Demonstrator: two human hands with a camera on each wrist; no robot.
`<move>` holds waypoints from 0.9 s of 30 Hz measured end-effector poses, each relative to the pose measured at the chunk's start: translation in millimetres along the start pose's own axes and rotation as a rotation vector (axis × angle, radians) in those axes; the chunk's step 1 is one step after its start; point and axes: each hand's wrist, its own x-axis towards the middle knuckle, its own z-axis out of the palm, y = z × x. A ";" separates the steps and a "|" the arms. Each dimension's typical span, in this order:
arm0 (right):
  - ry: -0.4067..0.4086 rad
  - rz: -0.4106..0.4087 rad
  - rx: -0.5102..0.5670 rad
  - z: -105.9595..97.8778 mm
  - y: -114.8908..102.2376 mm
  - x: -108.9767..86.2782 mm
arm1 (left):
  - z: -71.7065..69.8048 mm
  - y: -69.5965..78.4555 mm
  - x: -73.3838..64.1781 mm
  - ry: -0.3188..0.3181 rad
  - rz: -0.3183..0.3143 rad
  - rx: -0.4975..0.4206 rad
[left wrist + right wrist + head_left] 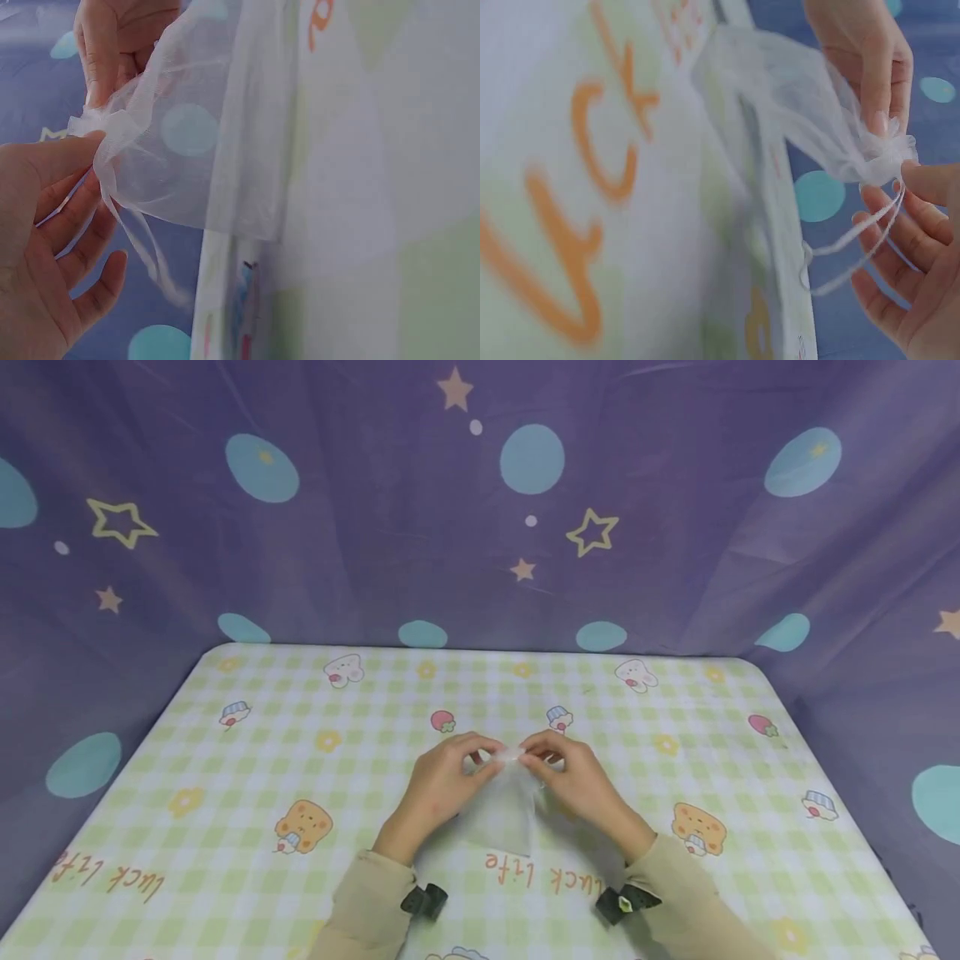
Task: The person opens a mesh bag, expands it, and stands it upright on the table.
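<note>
A sheer white organza drawstring pouch [501, 817] hangs from both hands over the middle of the table. Its gathered neck [112, 124] is bunched up between the fingertips. My left hand [450, 777] pinches one side of the neck between thumb and forefinger, the other fingers spread loosely in the left wrist view. On the opposite side my right hand [573, 772] pinches the neck the same way. A thin white drawstring loop [855, 240] dangles below the right fingers, and another ribbon loop [150, 255] hangs by the left ones. Through the thin fabric the background shows.
The table [330, 777] wears a green-and-white checked cloth printed with flowers, bears and lettering. Behind it and at the sides hangs a purple curtain [405, 527] with stars and blue dots. Dark straps [425, 902] sit at both cuffs.
</note>
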 end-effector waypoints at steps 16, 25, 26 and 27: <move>0.198 -0.015 0.125 5.4 -11.2 -12.0 | -8.9 16.5 -3.7 0.221 0.030 -0.075; 0.249 -0.021 0.144 7.2 -14.3 -10.5 | -8.2 18.9 -4.0 0.176 0.029 -0.091; 0.252 -0.022 0.148 7.1 -14.5 -10.9 | -7.8 19.5 -4.1 0.168 0.030 -0.097; 0.254 -0.025 0.149 6.9 -14.5 -11.4 | -7.7 20.6 -4.2 0.162 0.031 -0.105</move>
